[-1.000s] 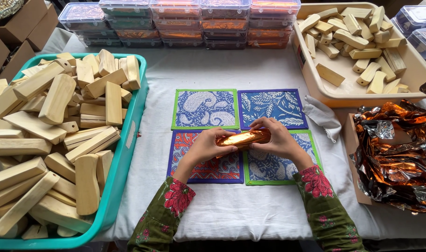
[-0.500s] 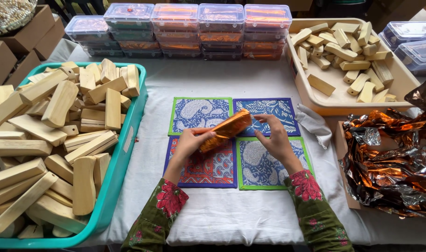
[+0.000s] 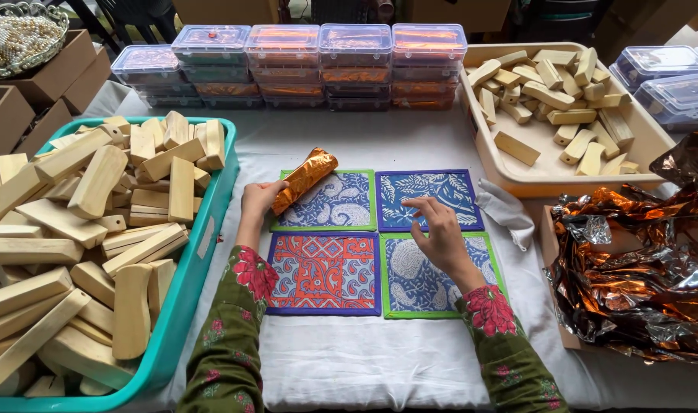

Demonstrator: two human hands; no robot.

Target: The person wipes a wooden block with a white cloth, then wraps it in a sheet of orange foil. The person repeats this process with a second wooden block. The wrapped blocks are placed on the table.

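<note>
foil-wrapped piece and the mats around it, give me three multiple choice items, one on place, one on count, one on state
1. Where is the foil-wrapped piece?
A. in the left hand, over the top-left mat
B. in the teal tub
C. on the foil heap

2. How many patterned mats lie on the white cloth?
A. two
B. four
C. six

3. What is the right hand doing?
A. gripping a wooden block
B. holding nothing, fingers spread above the mats
C. lifting a box lid

Answers: 1 A, the left hand grips the piece's lower end and it slants up over that mat. 2 B, the mats form a two by two square. 3 B, the right hand is open above the two right-hand mats, nothing between its fingers.
</note>
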